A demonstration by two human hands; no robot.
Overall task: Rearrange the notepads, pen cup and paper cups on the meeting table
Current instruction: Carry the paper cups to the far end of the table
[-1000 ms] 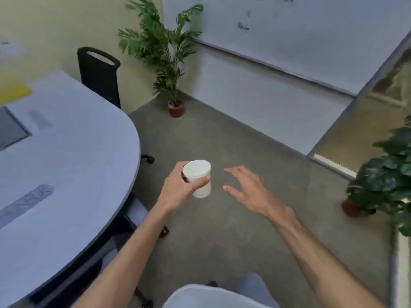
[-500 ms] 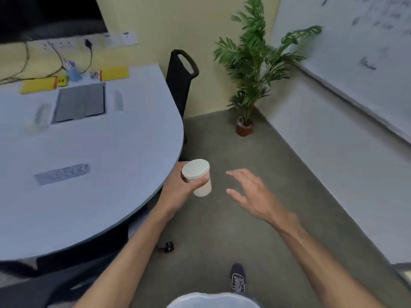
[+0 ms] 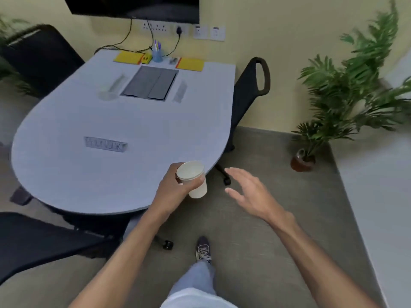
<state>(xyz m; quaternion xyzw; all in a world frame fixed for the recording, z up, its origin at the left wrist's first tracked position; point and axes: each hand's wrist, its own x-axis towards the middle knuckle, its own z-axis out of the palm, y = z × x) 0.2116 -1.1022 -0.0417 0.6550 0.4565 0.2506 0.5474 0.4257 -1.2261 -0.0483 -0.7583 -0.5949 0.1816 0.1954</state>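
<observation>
The left hand (image 3: pixel 175 187) grips a white paper cup (image 3: pixel 193 179) around its upper wall, thumb and fingers wrapped just under the rolled rim, and holds it tilted in the air above the near curved edge of the worktop (image 3: pixel 124 121). The right hand (image 3: pixel 246 192) is spread and empty, hovering over the carpeted floor (image 3: pixel 255 147) just beside the cup and touching nothing. The step in hand looks like carrying the cup in to set it down, and doing it well means a light grip, since thin paper walls buckle under a squeeze; bring the cup upright before lowering it so the flat base lands whole on the surface, well inside the edge. The cup is a tapered cone of matte paper, and whether it holds anything cannot be told. The worktop is a smooth, pale blue-grey slab with a rounded end, a dark grey hinged cable hatch (image 3: pixel 151 83) set flush in its middle and a small lettered plate (image 3: pixel 105 144) nearer. At the far end, against the wall, lie two flat yellow notepads (image 3: pixel 129 57) (image 3: pixel 190 64), and between them stands a translucent blue pen cup (image 3: pixel 157 55) with pens sticking up. A black chair (image 3: pixel 251 85) stands at the right side, and a feathery potted palm (image 3: pixel 333 101) stands well apart.
</observation>
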